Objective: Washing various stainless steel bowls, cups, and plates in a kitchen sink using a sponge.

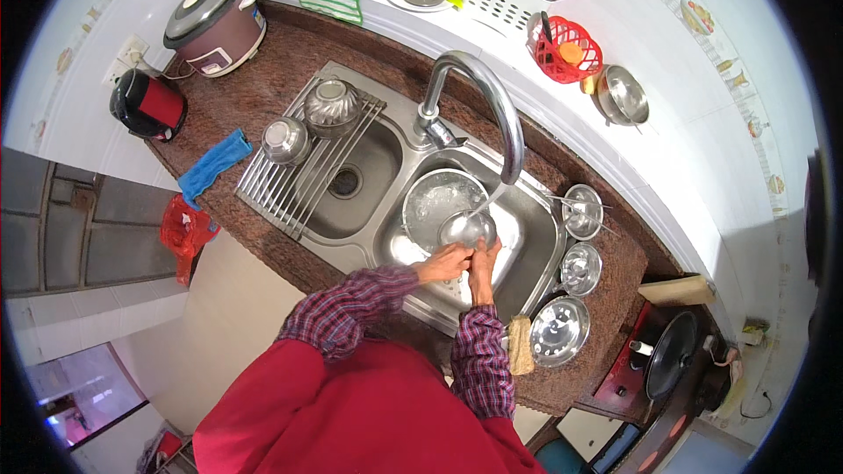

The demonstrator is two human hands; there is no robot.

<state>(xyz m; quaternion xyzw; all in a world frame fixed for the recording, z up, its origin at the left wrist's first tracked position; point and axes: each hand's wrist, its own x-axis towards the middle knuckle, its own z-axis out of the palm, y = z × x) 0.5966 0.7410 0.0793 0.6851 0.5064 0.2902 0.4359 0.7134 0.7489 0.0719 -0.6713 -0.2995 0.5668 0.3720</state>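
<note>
Both my hands grip the near rim of a small metal bowl [464, 227] under running water from the curved chrome faucet [510, 112]. My left hand [446, 263] is on its left side and my right hand [484, 265] on its right; some fingers are hidden. The bowl is held over a large round basin of water [438, 201], which stands in the right compartment of the steel sink [527, 276]. Upside-down metal bowls, one fluted [332, 107] and one smaller [286, 141], rest on the roll-up drying rack [270, 194] across the left compartment.
Metal bowls [581, 212] line the counter right of the sink, one with chopsticks across it. A tan sponge-like pad [520, 345] lies at the sink's near right corner. A blue cloth [214, 168], electric kettle [150, 104] and rice cooker [211, 26] are at left; a wok lid [672, 355] is at right.
</note>
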